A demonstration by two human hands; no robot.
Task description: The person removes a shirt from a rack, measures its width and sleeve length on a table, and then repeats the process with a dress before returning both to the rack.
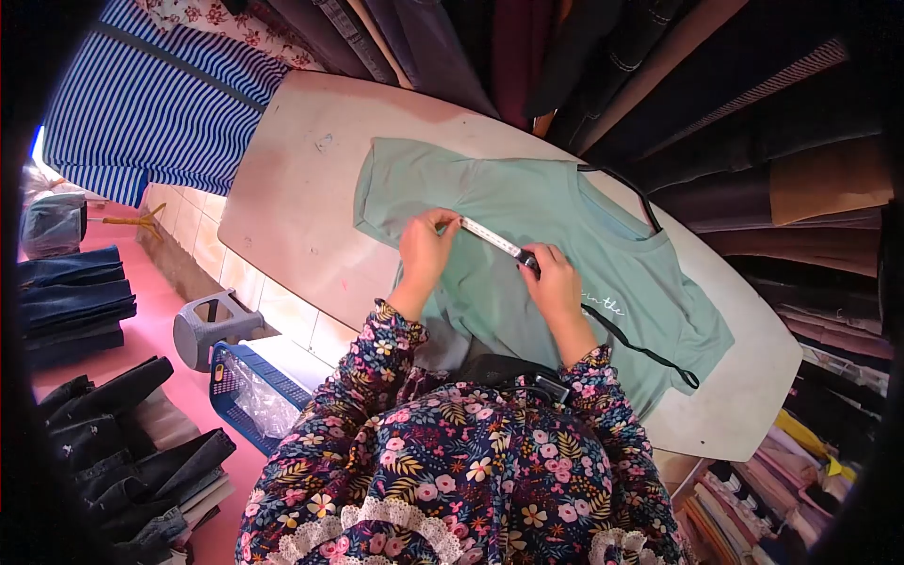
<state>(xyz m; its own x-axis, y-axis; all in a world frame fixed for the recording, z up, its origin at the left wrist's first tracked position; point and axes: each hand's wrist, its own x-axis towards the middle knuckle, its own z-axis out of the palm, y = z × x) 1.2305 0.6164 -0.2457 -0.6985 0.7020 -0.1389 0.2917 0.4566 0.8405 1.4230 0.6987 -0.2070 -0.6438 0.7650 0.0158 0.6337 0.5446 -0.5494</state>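
Observation:
A pale green T-shirt [508, 188] with white lettering lies spread on the white table, its neckline toward the right. Over the shirt's middle, a short white strip with markings, which looks like a tape measure [488, 235], stretches between my two hands. My left hand [426, 252] pinches the strip's free end. In my right hand [557, 287] is the dark case at the other end, fingers wrapped around it. A thin black strap [640, 348] runs from near my right hand across the shirt. Another black band [629, 188] curves by the collar.
The white table [292, 179] has bare surface at its left. Dark garments [734, 132] hang along the far side. Folded jeans [75, 301] lie at left, near a grey stool [212, 325] and a blue basket [235, 405]. A striped garment [160, 113] hangs upper left.

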